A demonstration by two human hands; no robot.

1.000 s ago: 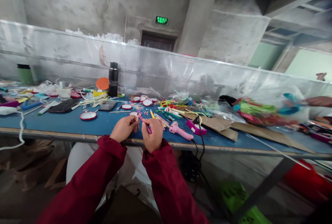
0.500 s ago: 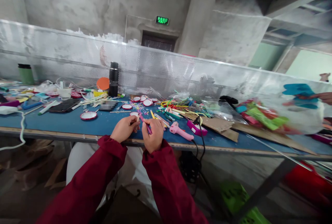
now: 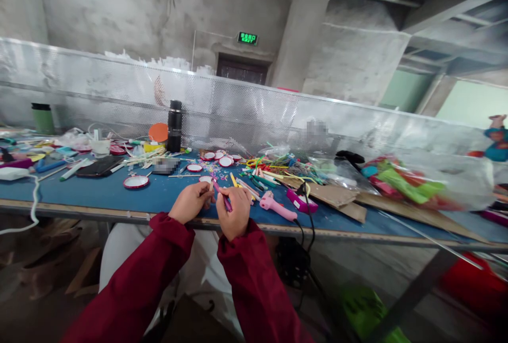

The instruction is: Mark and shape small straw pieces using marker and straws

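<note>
Close together over the table's front edge, my two hands work in front of me. My left hand point(image 3: 191, 203) pinches a small pale stick point(image 3: 211, 187) upright between thumb and fingers. In my right hand point(image 3: 235, 215) is a slim purple pen point(image 3: 227, 204), its upper end tilted toward the pale stick. Whether the pen's tip touches the stick I cannot tell. Just beyond the fingers lies a round white lid with a red rim point(image 3: 205, 179). To the right of my right hand rests a pink glue gun point(image 3: 278, 208), and yellow and pale sticks point(image 3: 246, 186) lie behind it.
The blue table point(image 3: 174, 184) holds a black bottle point(image 3: 174, 126), a phone point(image 3: 100, 167), a purple box point(image 3: 302, 201) with a black cable, cardboard strips point(image 3: 335, 195) and a bag of coloured pieces point(image 3: 420, 181). A perforated metal screen point(image 3: 246, 105) stands behind. Someone in blue is at far right.
My view has tilted up slightly, so the scene sits lower. Both hands keep nearly the same place and hold. At far right, the other person's blue-gloved hand has left its spot over the bag.
</note>
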